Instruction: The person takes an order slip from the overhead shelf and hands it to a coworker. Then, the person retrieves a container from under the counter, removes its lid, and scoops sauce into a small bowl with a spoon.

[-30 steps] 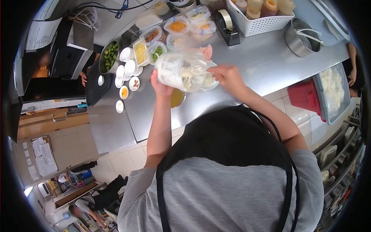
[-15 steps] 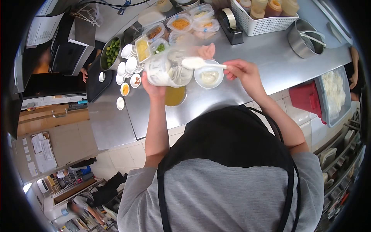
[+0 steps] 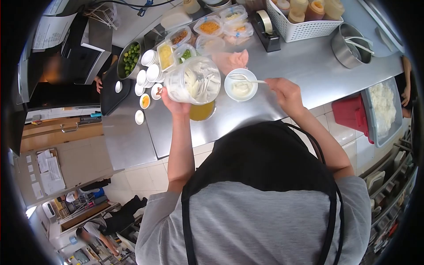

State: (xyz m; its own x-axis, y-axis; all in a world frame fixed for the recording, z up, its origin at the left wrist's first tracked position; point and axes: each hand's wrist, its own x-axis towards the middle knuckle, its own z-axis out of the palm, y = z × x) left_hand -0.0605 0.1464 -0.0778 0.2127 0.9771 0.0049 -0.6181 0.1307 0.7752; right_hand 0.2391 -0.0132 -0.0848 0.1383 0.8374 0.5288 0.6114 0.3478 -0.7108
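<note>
Presumably for short reach, a tub (image 3: 194,79) is grasped by the left hand (image 3: 175,103) beside the bowl (image 3: 254,91), inside the near edge of the desk (image 3: 296,66); a spoon (image 3: 248,80) is pinched by the right hand (image 3: 286,93).

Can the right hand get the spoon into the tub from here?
Probably yes: the tub shows its open mouth, with only the bowl apparently between it and the right hand.

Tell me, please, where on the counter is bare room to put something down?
The widest free patch of counter lies between the white bowl and the pot, in front of the basket. Another lies between the lone white cup and the yellow liquid. It is crowded behind and left of the tub: food boxes, stacked cups, limes.
</note>
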